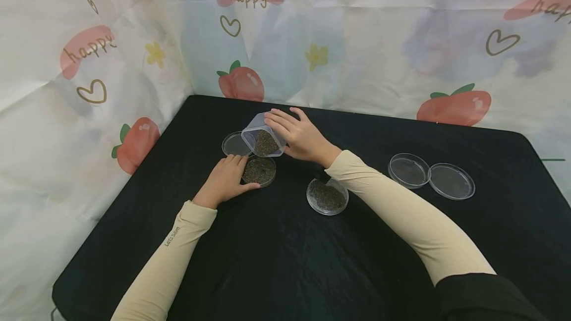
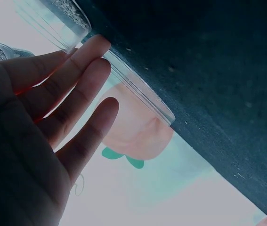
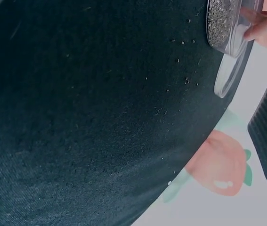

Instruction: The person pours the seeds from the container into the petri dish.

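My right hand [image 1: 305, 137] grips a clear plastic tub [image 1: 256, 122], tilted with its mouth toward me and low over a round petri dish [image 1: 264, 184]. Grey-brown granules [image 1: 266, 143] lie inside the tub near its lower side. More of them cover the bottom of the dish. From the left, my left hand [image 1: 225, 180] holds this dish, thumb at the near edge and fingertips at the far edge. In the left wrist view its other fingers [image 2: 93, 77] stretch out beside a clear lid [image 2: 142, 92]. My right hand is out of the right wrist view.
A second granule-filled petri dish [image 1: 327, 197] sits below my right wrist. Two clear dish pieces, one [image 1: 408, 170] overlapping the other [image 1: 452, 181], lie farther right. Stray granules [image 3: 182, 43] dot the black tablecloth [image 3: 100, 117]. A printed curtain [image 1: 285, 38] hangs behind the table.
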`<action>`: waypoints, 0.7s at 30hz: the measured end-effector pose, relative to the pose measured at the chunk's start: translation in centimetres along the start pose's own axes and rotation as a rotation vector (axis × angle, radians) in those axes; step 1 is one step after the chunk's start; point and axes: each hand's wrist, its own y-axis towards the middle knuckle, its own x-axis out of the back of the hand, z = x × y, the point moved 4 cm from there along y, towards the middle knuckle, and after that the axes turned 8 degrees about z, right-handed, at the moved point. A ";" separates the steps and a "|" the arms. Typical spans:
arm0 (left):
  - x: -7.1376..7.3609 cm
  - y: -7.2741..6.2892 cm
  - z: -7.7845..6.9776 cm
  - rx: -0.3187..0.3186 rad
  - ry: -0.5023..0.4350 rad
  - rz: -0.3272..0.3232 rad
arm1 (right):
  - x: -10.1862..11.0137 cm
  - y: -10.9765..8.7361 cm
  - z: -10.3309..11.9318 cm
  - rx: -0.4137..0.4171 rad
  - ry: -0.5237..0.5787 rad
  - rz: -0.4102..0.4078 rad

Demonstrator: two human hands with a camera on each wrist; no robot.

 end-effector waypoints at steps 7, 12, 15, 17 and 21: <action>0.0 0.0 0.0 0.004 -0.014 0.007 | 0.0 0.0 -0.1 -0.004 0.004 0.008; 0.1 0.0 0.0 0.010 -0.018 0.014 | 0.1 -0.1 -0.1 0.002 0.008 -0.008; 0.1 -0.1 -0.1 0.010 -0.012 0.016 | 0.1 -0.1 -0.1 0.003 0.007 -0.014; 0.1 -0.1 -0.1 0.009 -0.007 0.015 | 0.1 -0.1 -0.1 0.001 0.007 -0.014; 0.0 0.0 -0.1 0.008 -0.004 0.009 | 0.1 -0.2 -0.1 0.002 0.007 -0.013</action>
